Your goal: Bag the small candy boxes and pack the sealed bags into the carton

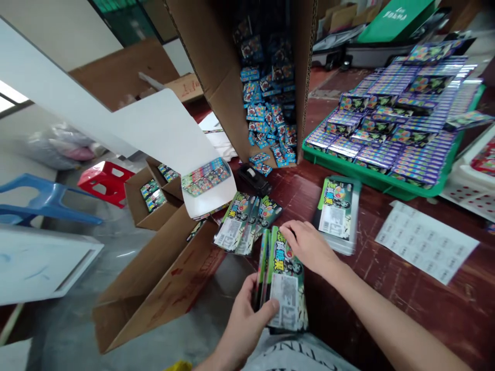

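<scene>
My left hand [247, 312] grips a small stack of flat green-and-black candy packets [285, 273] from the left, its thumb on the white printed label. Around the stack's upper right edge my right hand [309, 245] has its fingers closed, on the same packets. More such packets [237, 221] lie overlapping on the table just beyond my left hand. To the right of my right hand, another packet [336, 206] rests on a clear plastic case. A sheet of small printed stickers [427, 242] lies farther right.
A tall carton [216, 67] holds many small blue packets. A green tray [410, 190] at the right is filled with purple packs. A black tape dispenser [253, 179] sits before the carton. Left of the table stand an open cardboard box [162, 278] and a red stool [104, 178].
</scene>
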Tool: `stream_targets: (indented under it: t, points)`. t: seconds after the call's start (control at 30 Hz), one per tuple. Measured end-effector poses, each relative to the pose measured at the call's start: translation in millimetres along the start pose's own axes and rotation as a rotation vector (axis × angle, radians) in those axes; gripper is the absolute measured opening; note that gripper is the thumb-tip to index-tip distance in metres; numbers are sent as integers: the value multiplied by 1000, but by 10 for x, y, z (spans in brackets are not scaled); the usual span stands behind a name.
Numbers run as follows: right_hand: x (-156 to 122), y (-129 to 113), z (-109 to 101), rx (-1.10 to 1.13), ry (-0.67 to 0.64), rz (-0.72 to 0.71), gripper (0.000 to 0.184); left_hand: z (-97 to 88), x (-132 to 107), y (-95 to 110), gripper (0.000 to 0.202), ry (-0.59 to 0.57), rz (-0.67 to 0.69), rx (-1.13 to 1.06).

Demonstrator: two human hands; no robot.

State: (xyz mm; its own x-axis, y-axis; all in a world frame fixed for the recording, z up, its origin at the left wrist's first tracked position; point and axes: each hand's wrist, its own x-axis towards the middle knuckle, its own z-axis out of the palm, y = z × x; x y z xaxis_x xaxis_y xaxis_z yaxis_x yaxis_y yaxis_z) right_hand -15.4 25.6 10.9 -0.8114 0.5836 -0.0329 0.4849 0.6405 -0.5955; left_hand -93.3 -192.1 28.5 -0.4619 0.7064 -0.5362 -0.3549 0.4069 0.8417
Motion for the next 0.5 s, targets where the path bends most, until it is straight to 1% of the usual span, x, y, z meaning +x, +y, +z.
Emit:
stream_targets:
  t: [0.07,0.13,0.2,0.23,0.27,0.3,0.33,0.4,0.43,0.5]
  points:
    - [-111,96,-82,244,-40,-45,40,-130,-22,95,54,-50,28,22]
    - [-213,193,-136,572,-128,-39,57,-235,-12,158,55,-60,36,23]
    - [-308,261,-145,855,-269,36,68,-276,7,157,56,-96,40,34]
    - [-352,282,-132,953,-329,86,70,-269,15,133,56,-139,32,45]
    - [-394,293,-112,1027,-361,138,71,-249,23,97,59,-199,8,57]
    - [-432,297,-88,1074,-362,180,71,-221,31,58,63,-262,-30,63]
    - [-466,297,-64,1098,-336,208,70,-190,40,23,70,-319,-71,67]
    - [-529,285,-25,1115,-249,244,67,-138,62,-10,79,-396,-128,93]
    - [-563,274,-11,1137,-196,267,66,-121,73,-1,79,-417,-124,117]
    - [-656,235,23,1248,-51,330,68,-101,86,65,75,-450,-73,152]
